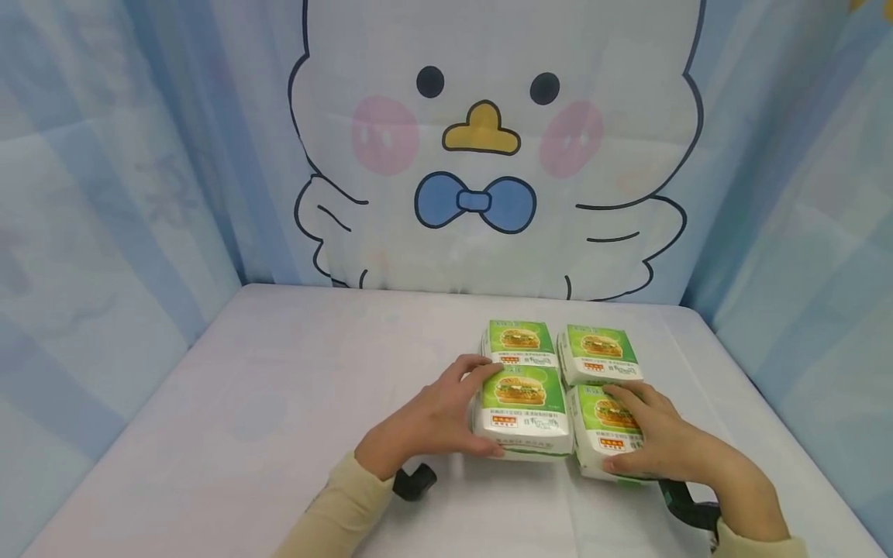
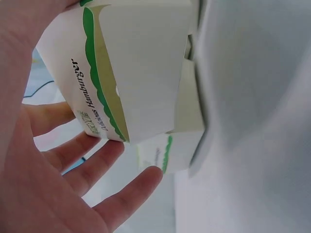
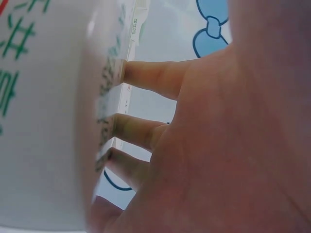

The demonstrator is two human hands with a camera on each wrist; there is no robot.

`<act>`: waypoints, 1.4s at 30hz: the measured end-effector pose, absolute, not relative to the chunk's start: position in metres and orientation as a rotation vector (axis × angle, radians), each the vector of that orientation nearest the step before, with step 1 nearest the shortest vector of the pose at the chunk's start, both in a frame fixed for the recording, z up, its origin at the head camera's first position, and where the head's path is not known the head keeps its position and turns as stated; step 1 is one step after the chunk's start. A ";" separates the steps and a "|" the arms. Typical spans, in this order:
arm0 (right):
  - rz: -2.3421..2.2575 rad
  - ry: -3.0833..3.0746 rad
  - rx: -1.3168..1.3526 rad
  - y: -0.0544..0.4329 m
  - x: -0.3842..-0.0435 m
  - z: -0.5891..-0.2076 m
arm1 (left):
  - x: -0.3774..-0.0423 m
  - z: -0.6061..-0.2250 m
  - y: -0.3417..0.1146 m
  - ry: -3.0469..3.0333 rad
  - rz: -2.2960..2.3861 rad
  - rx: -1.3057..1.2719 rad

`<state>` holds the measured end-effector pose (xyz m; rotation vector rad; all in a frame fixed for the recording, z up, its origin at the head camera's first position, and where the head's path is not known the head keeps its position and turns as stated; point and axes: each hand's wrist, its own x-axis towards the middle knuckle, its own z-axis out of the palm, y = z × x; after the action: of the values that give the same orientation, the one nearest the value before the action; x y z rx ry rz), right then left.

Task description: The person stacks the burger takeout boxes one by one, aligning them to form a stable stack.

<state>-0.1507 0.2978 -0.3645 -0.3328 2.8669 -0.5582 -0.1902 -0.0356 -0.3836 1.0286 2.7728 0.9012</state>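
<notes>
Several white and green hamburger boxes stand grouped on the right half of the table. My left hand (image 1: 446, 411) grips the front-left hamburger box (image 1: 525, 407), thumb at its near side and fingers at its far left corner. The left wrist view shows those fingers (image 2: 99, 165) spread along the box's printed side. With my right hand (image 1: 670, 442) I hold the front-right hamburger box (image 1: 605, 430), which sits slightly angled; the hand covers its right side. Behind them are the back-left hamburger box (image 1: 522, 338), partly overlapped by the front one, and the back-right hamburger box (image 1: 601, 353).
A white cloth covers the table (image 1: 209, 434). Beyond its back edge hangs a curtain (image 1: 481, 256) printed with a cartoon bird, and blue-and-white curtains close off both sides. Black wrist-camera parts (image 1: 415, 482) show under both wrists.
</notes>
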 end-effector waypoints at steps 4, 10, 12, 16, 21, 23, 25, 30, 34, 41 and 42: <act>-0.570 2.859 -0.323 0.296 -0.150 -0.365 | -0.191 -0.379 -0.042 2.757 0.935 1.065; -0.586 2.851 -0.349 0.294 -0.149 -0.364 | -0.193 -0.370 -0.055 2.740 1.008 1.067; -0.583 2.850 -0.344 0.293 -0.149 -0.364 | -0.193 -0.367 -0.059 2.731 1.037 1.057; -0.572 2.856 -0.341 0.293 -0.149 -0.364 | -0.195 -0.361 -0.068 2.724 1.092 1.038; -0.586 2.827 -0.322 0.291 -0.149 -0.365 | -0.196 -0.357 -0.078 2.732 1.129 1.037; -0.586 2.815 -0.299 0.289 -0.149 -0.366 | -0.197 -0.356 -0.081 2.731 1.144 1.032; -0.578 2.814 -0.284 0.289 -0.149 -0.366 | -0.198 -0.355 -0.084 2.736 1.160 1.025; -0.551 2.830 -0.280 0.288 -0.150 -0.367 | -0.202 -0.354 -0.094 2.743 1.209 0.991; -0.563 2.830 -0.287 0.288 -0.149 -0.368 | -0.204 -0.354 -0.103 2.753 1.238 0.958; -0.559 2.862 -0.322 0.289 -0.150 -0.369 | -0.207 -0.354 -0.118 2.783 1.287 0.913; -0.559 2.865 -0.323 0.288 -0.151 -0.369 | -0.207 -0.354 -0.120 2.790 1.286 0.896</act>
<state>-0.1507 0.2883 -0.3687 -0.3226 2.8649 -0.5593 -0.2070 -0.1197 -0.3544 0.8959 2.7898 1.2859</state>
